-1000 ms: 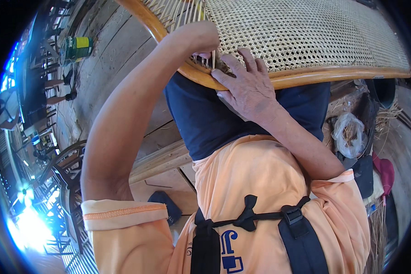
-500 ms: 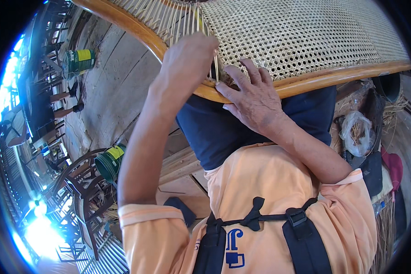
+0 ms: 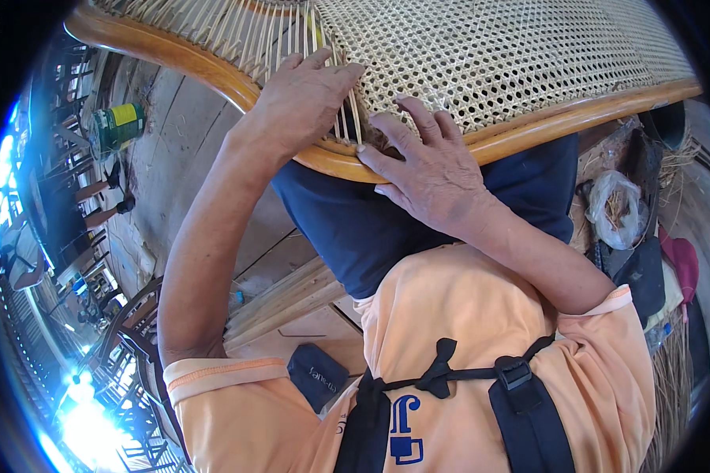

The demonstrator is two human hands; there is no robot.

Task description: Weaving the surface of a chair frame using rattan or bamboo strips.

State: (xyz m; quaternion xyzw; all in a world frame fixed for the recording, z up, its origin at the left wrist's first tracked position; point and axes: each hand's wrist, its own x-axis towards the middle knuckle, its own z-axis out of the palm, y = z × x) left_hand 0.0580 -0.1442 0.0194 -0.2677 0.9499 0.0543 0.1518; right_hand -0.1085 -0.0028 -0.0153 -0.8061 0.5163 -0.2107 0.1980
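Planks make up the floor [image 3: 166,134], with a green bucket [image 3: 120,126] at the left and a bag [image 3: 614,211] of clear plastic at the right. Over the person's dark trousers [image 3: 339,225] lies the near edge of a wooden frame [image 3: 335,163], curved and light brown. Woven cane [image 3: 489,55] fills its right part; at its left, thin strands [image 3: 280,35] run side by side with gaps between them. Both hands are near the border between these 2 parts. The left hand [image 3: 312,98] is over the strands just beside the weave, back upward, fingers reaching away from the body; whether its grip pinches a strand cannot be told. The right hand [image 3: 438,165] lies across the frame's near edge, its grip spread, with bent fingers over the cane and the thumb at the near side of the wood.
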